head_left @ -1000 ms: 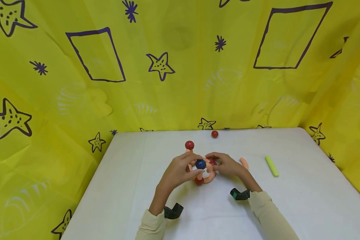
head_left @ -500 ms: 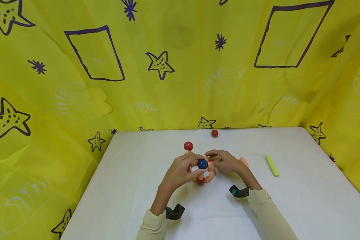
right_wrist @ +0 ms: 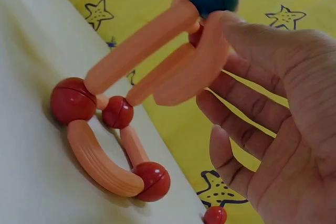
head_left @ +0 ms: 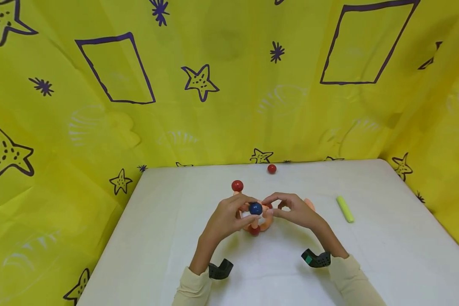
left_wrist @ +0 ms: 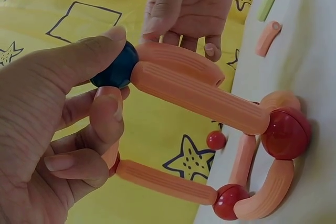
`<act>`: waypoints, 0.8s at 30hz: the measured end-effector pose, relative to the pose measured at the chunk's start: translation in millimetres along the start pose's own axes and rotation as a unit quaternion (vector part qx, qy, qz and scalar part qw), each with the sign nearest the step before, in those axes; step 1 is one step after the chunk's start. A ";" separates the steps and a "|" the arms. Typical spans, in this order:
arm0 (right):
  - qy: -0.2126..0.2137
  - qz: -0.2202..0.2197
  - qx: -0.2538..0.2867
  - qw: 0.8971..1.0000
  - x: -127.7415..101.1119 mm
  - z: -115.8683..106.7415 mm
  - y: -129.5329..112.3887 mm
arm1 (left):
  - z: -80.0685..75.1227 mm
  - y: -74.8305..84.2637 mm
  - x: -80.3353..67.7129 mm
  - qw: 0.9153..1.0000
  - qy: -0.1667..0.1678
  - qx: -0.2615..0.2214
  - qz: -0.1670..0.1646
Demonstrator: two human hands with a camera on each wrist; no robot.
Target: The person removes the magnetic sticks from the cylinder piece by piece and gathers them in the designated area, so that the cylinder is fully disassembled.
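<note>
A frame of orange building rods and red balls stands on the white table, topped by a dark blue ball (head_left: 256,208). My left hand (head_left: 226,214) pinches that ball between thumb and fingers, as the left wrist view shows up close. A straight rod (left_wrist: 199,98) runs from the blue ball down to a red ball (left_wrist: 286,133). My right hand (head_left: 293,209) pinches a short curved rod (right_wrist: 197,74) near the end that meets the blue ball; its other fingers are spread behind. Lower down, another curved rod (right_wrist: 102,163) joins two red balls.
A loose red ball (head_left: 272,169) lies near the table's back edge. To the right are a loose orange rod (head_left: 309,204), partly behind the right hand, and a yellow-green rod (head_left: 345,209). Yellow patterned cloth (head_left: 229,119) hangs behind the table (head_left: 157,246).
My right hand's wrist has shifted right and slightly toward me, and its thumb and forefinger now show a wider gap behind the tips. The left hand stays on the blue ball.
</note>
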State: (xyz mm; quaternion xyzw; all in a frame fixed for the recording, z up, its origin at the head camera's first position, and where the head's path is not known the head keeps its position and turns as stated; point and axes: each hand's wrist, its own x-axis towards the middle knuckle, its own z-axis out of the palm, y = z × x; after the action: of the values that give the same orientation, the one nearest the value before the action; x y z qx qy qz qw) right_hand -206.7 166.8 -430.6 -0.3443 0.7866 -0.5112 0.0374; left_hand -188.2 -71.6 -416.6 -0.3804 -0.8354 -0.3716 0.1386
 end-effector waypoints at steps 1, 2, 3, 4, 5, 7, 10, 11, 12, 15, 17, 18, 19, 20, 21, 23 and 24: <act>-0.004 0.000 0.003 1.000 0.3 1.9 -4.4 | -0.7 -0.4 -0.6 1.000 0.000 -0.002 -0.001; -0.007 0.002 0.007 1.000 0.8 3.6 -8.5 | -1.2 -0.8 -1.1 1.000 0.000 -0.004 -0.001; -0.008 0.007 0.009 1.000 1.2 4.9 -11.9 | -1.7 -1.2 -1.5 1.000 0.001 -0.004 0.000; -0.009 0.009 0.009 1.000 1.4 5.9 -13.2 | -2.1 -1.4 -1.9 1.000 0.001 -0.005 0.000; -0.010 0.012 0.010 1.000 1.4 6.7 -14.0 | -2.1 -1.6 -2.1 1.000 0.002 -0.007 0.001; -0.011 0.009 0.012 1.000 0.9 7.4 -12.5 | -1.5 -2.1 -2.2 1.000 0.003 -0.008 0.005; -0.021 0.002 0.030 0.999 -0.4 6.9 -3.9 | -0.4 -2.8 -2.3 1.000 0.007 -0.013 0.009; -0.026 0.000 0.040 0.999 -0.8 6.7 -0.9 | -0.2 -3.1 -2.4 1.000 0.008 -0.013 0.010; -0.033 -0.001 0.049 0.998 -0.8 6.4 2.1 | -0.1 -3.3 -2.5 1.000 0.009 -0.012 0.010; -0.048 0.003 0.075 0.996 0.4 5.6 6.6 | -0.7 -3.7 -3.0 1.000 0.011 -0.011 0.007; -0.056 0.003 0.088 0.995 2.0 5.4 5.8 | -1.2 -3.9 -2.9 1.000 0.010 -0.012 0.006; -0.058 0.005 0.091 0.994 2.9 5.3 4.6 | -1.5 -3.9 -2.8 1.000 0.010 -0.013 0.006; -0.060 0.004 0.095 0.994 3.6 5.1 2.8 | -1.6 -4.0 -2.6 1.000 0.009 -0.015 0.005; -0.061 0.005 0.098 0.993 4.3 5.1 -0.5 | -1.7 -3.9 -2.5 1.000 0.008 -0.017 0.005; -0.062 0.005 0.100 0.993 4.6 5.1 -3.9 | -1.9 -3.8 -2.3 1.000 0.007 -0.020 0.006; -0.065 0.006 0.104 0.992 5.0 4.9 -11.4 | -2.0 -3.5 -2.2 1.000 0.005 -0.025 0.007; -0.065 0.006 0.102 0.993 4.9 4.8 -15.2 | -1.9 -3.4 -2.2 1.000 0.004 -0.026 0.007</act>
State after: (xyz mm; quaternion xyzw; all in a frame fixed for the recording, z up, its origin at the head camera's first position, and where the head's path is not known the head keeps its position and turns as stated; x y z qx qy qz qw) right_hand -200.8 156.6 -418.8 -0.3667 0.7283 -0.5649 0.1266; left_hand -189.3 -75.6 -418.2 -0.3883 -0.8224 -0.3933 0.1348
